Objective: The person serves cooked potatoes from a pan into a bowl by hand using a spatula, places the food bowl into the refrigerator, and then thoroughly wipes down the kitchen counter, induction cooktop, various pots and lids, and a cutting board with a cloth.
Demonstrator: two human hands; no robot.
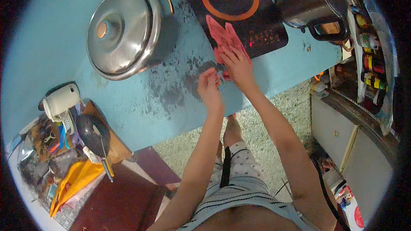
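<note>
Under my right hand (237,65) a pink cloth (226,38) lies bunched, partly on the near left edge of a black induction cooktop (266,22) with an orange ring on it. The fingers of that hand press on the cloth. My left hand (209,81) is beside it, over the blue tabletop, its fingers curled and nothing clear in them. Dark wet-looking patches mark the tabletop (141,131) left of the hands. A small red light glows on the cooktop's panel.
A large lidded steel pot (125,32) stands at left. A dark kettle or jug (311,3) is at the upper right, near a shelf of jars (372,64). At lower left are a white mug-like container (62,101), a black pan (93,134) and a yellow cloth bag (75,179).
</note>
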